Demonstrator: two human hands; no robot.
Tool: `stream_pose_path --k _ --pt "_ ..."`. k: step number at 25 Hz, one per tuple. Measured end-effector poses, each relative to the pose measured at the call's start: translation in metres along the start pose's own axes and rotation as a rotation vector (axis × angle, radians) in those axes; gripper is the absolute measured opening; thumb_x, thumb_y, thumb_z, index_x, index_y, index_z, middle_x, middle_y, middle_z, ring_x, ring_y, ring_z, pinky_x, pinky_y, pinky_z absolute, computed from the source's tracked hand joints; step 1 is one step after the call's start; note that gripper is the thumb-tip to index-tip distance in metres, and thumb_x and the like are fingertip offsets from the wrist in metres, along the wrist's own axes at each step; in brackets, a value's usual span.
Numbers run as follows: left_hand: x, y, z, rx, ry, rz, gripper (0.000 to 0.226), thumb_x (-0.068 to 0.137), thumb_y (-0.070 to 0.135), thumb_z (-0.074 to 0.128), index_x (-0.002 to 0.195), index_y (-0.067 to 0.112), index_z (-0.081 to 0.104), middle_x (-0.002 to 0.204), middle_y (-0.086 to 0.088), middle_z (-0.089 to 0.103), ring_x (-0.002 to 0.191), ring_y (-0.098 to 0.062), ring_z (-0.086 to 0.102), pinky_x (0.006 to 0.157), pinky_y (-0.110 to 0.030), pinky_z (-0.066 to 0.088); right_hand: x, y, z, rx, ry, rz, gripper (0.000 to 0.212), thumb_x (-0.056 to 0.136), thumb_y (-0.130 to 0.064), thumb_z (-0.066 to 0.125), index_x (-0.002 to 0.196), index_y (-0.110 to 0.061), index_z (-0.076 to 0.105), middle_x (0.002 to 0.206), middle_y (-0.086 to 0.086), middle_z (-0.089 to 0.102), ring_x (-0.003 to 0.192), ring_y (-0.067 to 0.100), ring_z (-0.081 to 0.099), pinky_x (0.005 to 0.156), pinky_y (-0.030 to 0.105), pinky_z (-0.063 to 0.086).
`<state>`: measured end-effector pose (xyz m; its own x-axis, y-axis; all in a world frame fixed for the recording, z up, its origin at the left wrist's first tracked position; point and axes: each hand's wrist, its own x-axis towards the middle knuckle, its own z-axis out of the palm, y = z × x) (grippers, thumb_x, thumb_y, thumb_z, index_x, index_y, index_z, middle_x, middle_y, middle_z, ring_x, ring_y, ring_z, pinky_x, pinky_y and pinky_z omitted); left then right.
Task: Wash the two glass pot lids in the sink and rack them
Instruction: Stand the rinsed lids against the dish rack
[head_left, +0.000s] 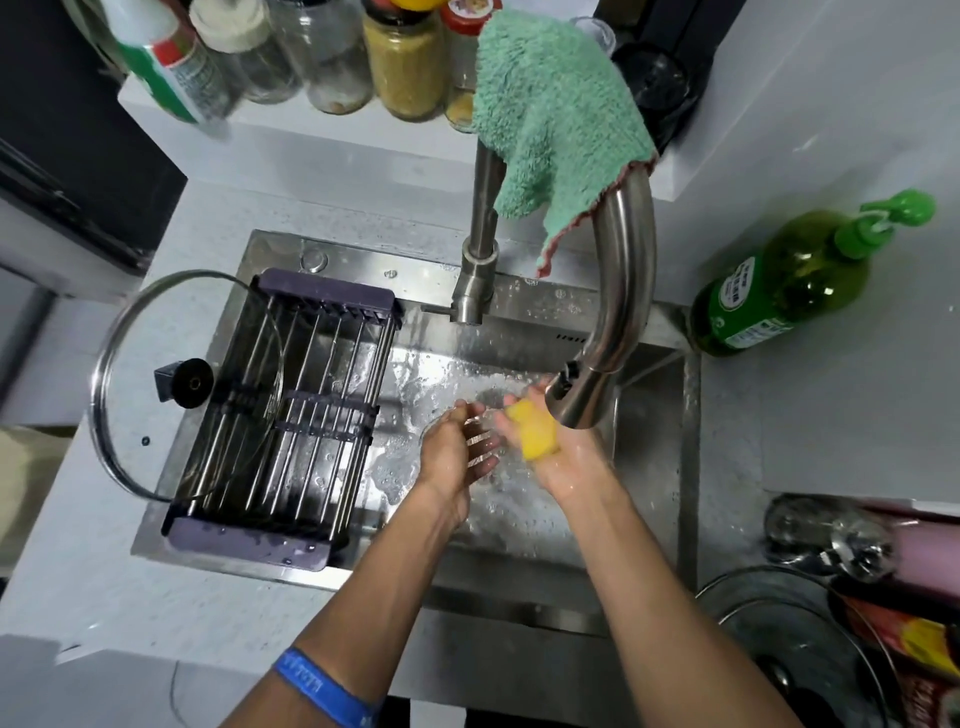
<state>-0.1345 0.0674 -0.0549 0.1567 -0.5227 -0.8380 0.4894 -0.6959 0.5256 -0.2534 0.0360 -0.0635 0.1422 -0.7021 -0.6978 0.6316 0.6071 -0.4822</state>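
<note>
My right hand (545, 441) cupped a yellow sponge (532, 428) under the faucet (618, 291); my left hand (452, 452) lay beside it with fingers straight, holding nothing, both over the wet sink (519, 525). At nine o'clock, one glass lid (150, 384) leaned on the rack (285, 400). At four o'clock, another glass lid (779, 639) sat on the table (831, 405).

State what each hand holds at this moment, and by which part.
The right hand holds a yellow sponge in its palm, fingers curled round its middle. The left hand holds nothing; its fingers are straight.
</note>
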Motion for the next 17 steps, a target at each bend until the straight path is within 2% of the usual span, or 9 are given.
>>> stream_pose_path --k 1,3,6,8,10,12,15,16,17 --pt "0.002 -0.001 -0.001 0.002 0.006 -0.003 0.03 0.107 0.031 0.039 0.097 0.019 0.064 0.085 -0.001 0.067 0.071 -0.015 0.061 0.059 -0.025 0.049 -0.001 0.0 0.001 -0.038 -0.009 -0.027 0.03 0.095 -0.018 0.059 0.071 -0.021 0.078 0.071 -0.003 0.073 0.066 0.013 0.069 0.062 0.029 0.057" --pt "0.003 -0.002 -0.003 0.015 0.011 -0.014 0.031 0.108 0.03 0.039 0.1 0.017 0.066 0.092 -0.003 0.07 0.076 -0.017 0.064 0.061 -0.027 0.052 -0.004 0.0 0.003 -0.183 0.072 -0.055 0.011 0.086 -0.017 0.071 0.083 -0.023 0.08 0.078 -0.004 0.074 0.062 0.008 0.069 0.056 0.026 0.056" --pt "0.001 -0.005 -0.004 0.02 0.002 -0.023 0.033 0.108 0.031 0.039 0.104 0.016 0.067 0.093 -0.002 0.072 0.084 -0.021 0.066 0.068 -0.03 0.052 -0.001 0.005 0.004 -0.318 0.312 -0.062 0.019 0.087 -0.005 0.071 0.106 -0.008 0.071 0.08 0.0 0.064 0.054 0.011 0.062 0.049 0.025 0.048" --pt "0.001 -0.007 -0.003 0.018 -0.001 -0.02 0.031 0.108 0.031 0.04 0.099 0.018 0.067 0.084 0.0 0.073 0.079 -0.019 0.065 0.064 -0.028 0.051 0.002 0.007 0.011 -0.247 0.389 -0.055 0.014 0.089 0.0 0.068 0.101 -0.006 0.069 0.078 0.003 0.062 0.055 0.014 0.055 0.053 0.028 0.045" --pt "-0.001 -0.008 -0.001 0.029 -0.022 -0.015 0.029 0.107 0.026 0.04 0.099 0.018 0.066 0.086 0.0 0.072 0.076 -0.017 0.065 0.061 -0.026 0.05 0.005 0.006 0.019 -0.151 0.458 -0.011 0.009 0.094 -0.005 0.061 0.09 -0.011 0.064 0.062 0.002 0.057 0.04 0.011 0.045 0.039 0.021 0.034" --pt "-0.004 -0.008 0.002 0.041 -0.055 0.007 0.027 0.106 0.02 0.04 0.101 0.018 0.066 0.091 -0.003 0.07 0.076 -0.017 0.064 0.061 -0.026 0.049 0.006 0.002 0.018 -0.091 0.507 0.031 0.027 0.098 -0.015 0.052 0.071 -0.013 0.053 0.042 -0.001 0.043 0.027 0.011 0.032 0.033 0.013 0.022" --pt "-0.011 -0.008 0.007 0.103 -0.09 0.163 0.026 0.105 0.014 0.044 0.1 0.021 0.068 0.1 -0.002 0.072 0.082 -0.015 0.065 0.06 -0.021 0.051 0.0 -0.001 0.014 -0.09 0.442 0.049 0.033 0.098 -0.018 0.047 0.065 -0.014 0.05 0.045 0.003 0.047 0.031 0.013 0.039 0.033 0.014 0.028" --pt "-0.015 -0.01 0.009 0.185 -0.118 0.282 0.027 0.105 0.014 0.045 0.101 0.024 0.07 0.105 -0.001 0.072 0.088 -0.012 0.066 0.064 -0.016 0.052 -0.004 -0.004 0.012 -0.114 0.398 0.025 0.032 0.097 -0.019 0.05 0.066 -0.014 0.053 0.049 0.003 0.052 0.038 0.015 0.044 0.036 0.017 0.032" --pt "-0.02 -0.013 0.013 0.32 -0.16 0.402 0.026 0.105 0.019 0.046 0.106 0.028 0.07 0.113 -0.001 0.071 0.098 -0.007 0.066 0.074 -0.013 0.052 -0.005 -0.006 0.008 -0.14 0.353 -0.03 0.03 0.095 -0.018 0.055 0.065 -0.015 0.057 0.054 0.002 0.056 0.046 0.015 0.05 0.041 0.021 0.039"
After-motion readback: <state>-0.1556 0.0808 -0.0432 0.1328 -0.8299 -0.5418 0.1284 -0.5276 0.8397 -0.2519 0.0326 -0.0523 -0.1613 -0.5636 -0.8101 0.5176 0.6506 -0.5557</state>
